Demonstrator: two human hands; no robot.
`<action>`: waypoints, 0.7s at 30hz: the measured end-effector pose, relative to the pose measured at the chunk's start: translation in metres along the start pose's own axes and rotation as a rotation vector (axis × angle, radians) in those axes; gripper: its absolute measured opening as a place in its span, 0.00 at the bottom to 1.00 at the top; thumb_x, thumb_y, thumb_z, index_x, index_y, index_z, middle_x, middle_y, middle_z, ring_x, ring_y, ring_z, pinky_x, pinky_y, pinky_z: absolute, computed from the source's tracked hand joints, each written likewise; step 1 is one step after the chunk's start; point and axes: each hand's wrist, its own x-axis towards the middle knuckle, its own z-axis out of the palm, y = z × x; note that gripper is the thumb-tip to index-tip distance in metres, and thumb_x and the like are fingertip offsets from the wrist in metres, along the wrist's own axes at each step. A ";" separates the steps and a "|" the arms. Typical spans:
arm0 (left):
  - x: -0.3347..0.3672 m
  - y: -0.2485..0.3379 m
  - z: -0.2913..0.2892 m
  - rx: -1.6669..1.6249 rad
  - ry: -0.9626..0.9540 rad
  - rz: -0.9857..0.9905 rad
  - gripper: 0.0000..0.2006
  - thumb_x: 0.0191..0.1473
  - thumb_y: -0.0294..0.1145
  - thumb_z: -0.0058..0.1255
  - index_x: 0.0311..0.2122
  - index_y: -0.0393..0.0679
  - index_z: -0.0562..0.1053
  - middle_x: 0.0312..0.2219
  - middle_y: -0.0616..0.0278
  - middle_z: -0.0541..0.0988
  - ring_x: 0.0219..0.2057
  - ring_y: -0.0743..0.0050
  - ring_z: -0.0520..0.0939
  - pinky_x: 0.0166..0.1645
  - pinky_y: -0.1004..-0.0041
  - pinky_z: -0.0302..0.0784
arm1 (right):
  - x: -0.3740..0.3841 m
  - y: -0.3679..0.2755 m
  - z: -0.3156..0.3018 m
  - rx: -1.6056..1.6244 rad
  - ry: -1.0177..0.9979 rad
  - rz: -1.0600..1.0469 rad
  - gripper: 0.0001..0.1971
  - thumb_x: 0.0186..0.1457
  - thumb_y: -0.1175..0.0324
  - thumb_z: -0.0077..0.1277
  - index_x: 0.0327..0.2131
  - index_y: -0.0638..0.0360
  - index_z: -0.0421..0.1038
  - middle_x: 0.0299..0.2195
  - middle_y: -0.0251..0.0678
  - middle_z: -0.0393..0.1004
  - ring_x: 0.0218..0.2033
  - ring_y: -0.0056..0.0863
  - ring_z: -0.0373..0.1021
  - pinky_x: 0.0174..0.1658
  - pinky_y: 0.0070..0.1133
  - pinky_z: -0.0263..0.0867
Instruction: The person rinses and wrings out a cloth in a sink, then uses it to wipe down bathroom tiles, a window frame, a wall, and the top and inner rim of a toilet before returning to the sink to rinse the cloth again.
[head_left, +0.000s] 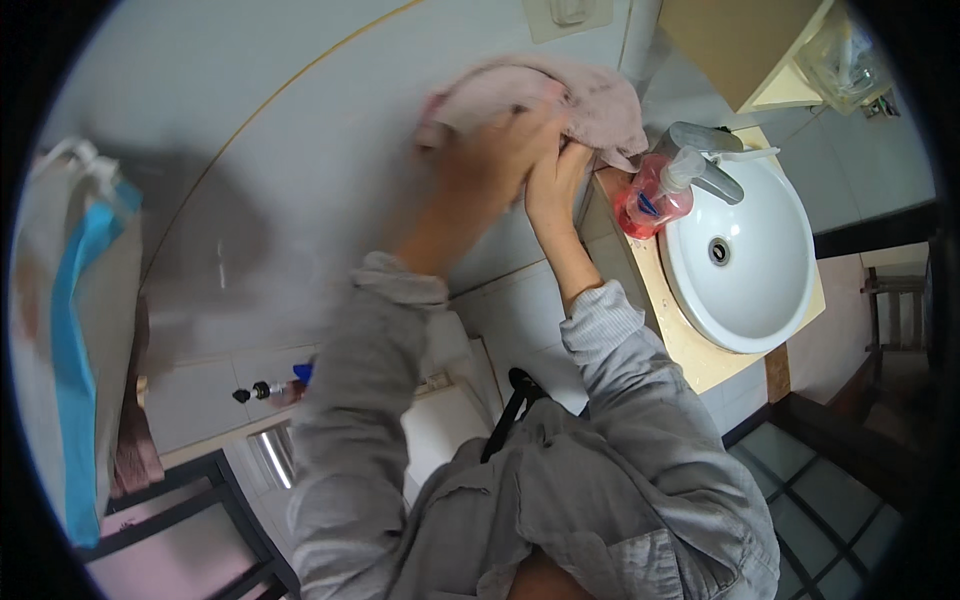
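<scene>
A pale pink towel [600, 105] is bunched up against the light tiled wall [330, 130], its loose folds hanging toward the sink. My left hand [490, 160] is closed on the towel's near side, and it is blurred by motion. Beside it, my right hand [552, 190] grips the towel from below, with its fingertips hidden in the cloth. Both grey sleeves are pushed back from the wrists. Close to the right hand stands a clear pump bottle of red liquid soap [655, 200] at the counter's edge.
A white oval basin [745, 270] with a metal faucet [715, 165] sits on a cream counter [690, 355] at right. Above it juts a cabinet [740, 50]. A white and blue hanging bag [85, 330] is at far left. A white toilet [440, 430] stands below my arms.
</scene>
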 end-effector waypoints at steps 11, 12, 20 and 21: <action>-0.067 0.045 0.163 -0.440 -0.225 0.157 0.19 0.41 0.30 0.45 0.43 0.51 0.69 0.44 0.66 0.69 0.37 0.71 0.72 0.38 0.74 0.69 | -0.096 0.177 -0.017 -0.335 0.069 0.085 0.27 0.50 0.61 0.42 0.49 0.70 0.49 0.42 0.53 0.57 0.44 0.43 0.55 0.48 0.31 0.52; -0.070 0.045 0.171 -0.462 -0.231 0.148 0.19 0.41 0.30 0.45 0.43 0.51 0.69 0.44 0.66 0.69 0.37 0.70 0.72 0.38 0.74 0.69 | -0.104 0.185 -0.013 -0.386 0.067 0.105 0.27 0.50 0.61 0.42 0.48 0.69 0.50 0.40 0.51 0.57 0.43 0.41 0.56 0.47 0.30 0.52; -0.156 0.022 0.158 -0.382 -0.332 0.083 0.19 0.41 0.29 0.45 0.43 0.50 0.69 0.44 0.67 0.69 0.37 0.69 0.73 0.40 0.74 0.69 | -0.166 0.165 0.015 -0.525 -0.156 0.197 0.08 0.47 0.68 0.40 0.26 0.62 0.64 0.24 0.52 0.66 0.28 0.47 0.62 0.32 0.35 0.55; -0.165 0.017 0.150 -0.369 -0.348 0.060 0.19 0.41 0.29 0.45 0.43 0.50 0.69 0.44 0.67 0.69 0.37 0.69 0.73 0.40 0.74 0.69 | -0.185 0.174 0.024 -0.520 -0.147 0.262 0.07 0.46 0.69 0.40 0.26 0.62 0.65 0.23 0.50 0.66 0.28 0.45 0.62 0.32 0.35 0.56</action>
